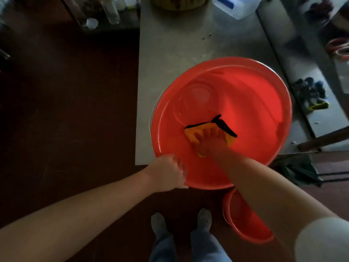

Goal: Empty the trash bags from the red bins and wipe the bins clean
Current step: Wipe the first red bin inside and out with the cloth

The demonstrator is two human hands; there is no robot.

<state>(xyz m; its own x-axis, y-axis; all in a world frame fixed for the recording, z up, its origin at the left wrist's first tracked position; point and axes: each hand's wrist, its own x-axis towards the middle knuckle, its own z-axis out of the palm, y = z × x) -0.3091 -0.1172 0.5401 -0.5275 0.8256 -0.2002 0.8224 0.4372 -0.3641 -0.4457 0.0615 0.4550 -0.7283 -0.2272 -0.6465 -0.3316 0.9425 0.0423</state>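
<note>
Head view: my left hand [168, 173] grips the near rim of the bin [245, 91] on the tabletop [179, 44] edge; my right hand [209, 142], fingers flat, presses the cloth [190, 133] against its inner wall.

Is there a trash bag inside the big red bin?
No bag. The big red bin shows bare red walls and bottom; only the yellow cloth, pressed by the right hand, is inside.

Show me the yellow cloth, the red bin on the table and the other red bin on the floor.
yellow cloth [191, 133]: head view, its bare yellow left corner.
red bin on the table [255, 110]: head view, bare inner wall.
red bin on the floor [240, 208]: head view, inside wall.
</note>
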